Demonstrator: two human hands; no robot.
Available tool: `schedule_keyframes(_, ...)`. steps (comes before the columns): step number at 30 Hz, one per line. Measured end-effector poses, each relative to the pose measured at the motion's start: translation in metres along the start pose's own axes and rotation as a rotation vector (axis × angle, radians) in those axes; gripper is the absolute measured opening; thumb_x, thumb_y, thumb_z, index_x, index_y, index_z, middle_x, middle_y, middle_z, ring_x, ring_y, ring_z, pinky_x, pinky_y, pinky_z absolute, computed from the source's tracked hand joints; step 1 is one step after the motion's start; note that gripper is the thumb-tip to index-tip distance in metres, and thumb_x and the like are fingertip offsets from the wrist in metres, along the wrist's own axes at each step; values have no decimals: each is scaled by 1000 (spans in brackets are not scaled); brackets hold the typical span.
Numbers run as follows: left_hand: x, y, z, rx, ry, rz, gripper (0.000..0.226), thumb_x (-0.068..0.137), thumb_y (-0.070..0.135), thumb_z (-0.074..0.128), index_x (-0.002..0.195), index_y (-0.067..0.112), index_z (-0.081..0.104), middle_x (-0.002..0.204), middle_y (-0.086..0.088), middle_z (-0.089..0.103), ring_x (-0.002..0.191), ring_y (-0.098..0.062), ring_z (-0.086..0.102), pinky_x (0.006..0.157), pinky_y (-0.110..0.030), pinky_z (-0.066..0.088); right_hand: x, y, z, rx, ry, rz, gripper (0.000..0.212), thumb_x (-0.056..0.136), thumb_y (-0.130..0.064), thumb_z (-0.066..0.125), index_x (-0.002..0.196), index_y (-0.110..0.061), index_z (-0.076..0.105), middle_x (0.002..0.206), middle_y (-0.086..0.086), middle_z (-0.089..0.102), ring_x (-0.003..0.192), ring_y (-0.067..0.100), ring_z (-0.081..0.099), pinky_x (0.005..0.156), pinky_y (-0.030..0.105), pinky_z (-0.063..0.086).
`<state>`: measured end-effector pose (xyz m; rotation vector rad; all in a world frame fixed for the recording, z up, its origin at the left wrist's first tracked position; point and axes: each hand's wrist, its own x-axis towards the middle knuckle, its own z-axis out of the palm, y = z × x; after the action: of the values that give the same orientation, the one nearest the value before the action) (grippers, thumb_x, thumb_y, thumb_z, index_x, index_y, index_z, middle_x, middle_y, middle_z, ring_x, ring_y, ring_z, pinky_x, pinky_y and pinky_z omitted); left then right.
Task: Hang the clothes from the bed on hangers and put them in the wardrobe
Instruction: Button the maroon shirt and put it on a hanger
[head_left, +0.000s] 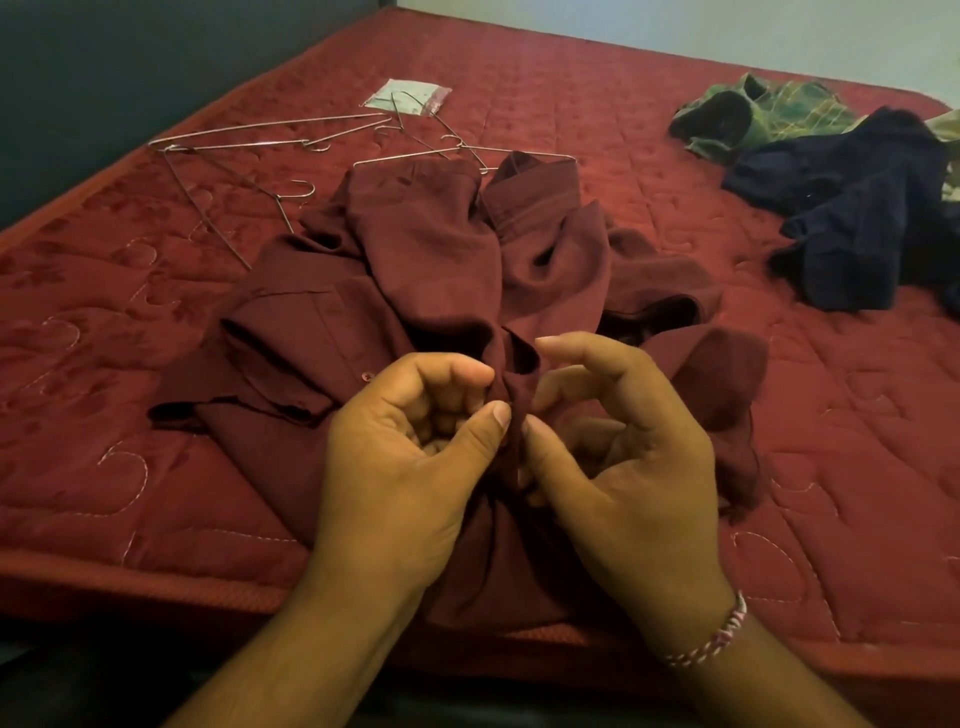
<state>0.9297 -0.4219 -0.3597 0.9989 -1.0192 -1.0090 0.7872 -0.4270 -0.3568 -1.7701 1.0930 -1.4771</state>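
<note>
A crumpled maroon shirt (415, 270) lies on the red quilted mattress (675, 171), its collar at the far end. My left hand (400, 467) and my right hand (618, 467) meet at the shirt's near part and pinch a fold of its cloth between thumbs and fingers. Several thin wire hangers (249, 140) lie in a loose heap beyond the shirt on the left. One hanger (467, 151) rests against the shirt's far edge.
A dark navy garment (857, 208) and a green checked garment (748, 111) lie at the right of the mattress. A small plastic packet (408, 96) sits at the far middle. The mattress's near edge (156, 577) runs below my wrists. A dark wall stands at the left.
</note>
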Motion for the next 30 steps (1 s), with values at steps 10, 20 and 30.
schedule_keyframes(10, 0, -1, -4, 22, -23, -88, 17, 85, -11, 74, 86, 6, 73, 76, -5, 73, 69, -15, 64, 63, -21, 56, -6, 12, 6, -251, 12, -158, 54, 87, 2, 77, 133, -21, 63, 106, -11, 66, 78, 4, 67, 73, 22, 55)
schedule_keyframes(20, -8, 1, -1, 243, 7, 25, 28, 89, -6, 68, 98, 20, 73, 69, -2, 72, 61, -22, 68, 60, -22, 56, -12, 11, 11, -382, 14, -219, 53, 83, 3, 77, 131, -16, 63, 104, -10, 65, 77, -5, 60, 70, 8, 48)
schedule_keyframes(30, -10, 4, -1, 169, -90, -48, 25, 90, 5, 75, 110, 20, 70, 80, -3, 77, 76, -20, 77, 73, -30, 63, -15, 13, 12, -426, 46, -241, 58, 86, 2, 74, 134, -26, 55, 95, -10, 62, 78, 5, 63, 65, 24, 55)
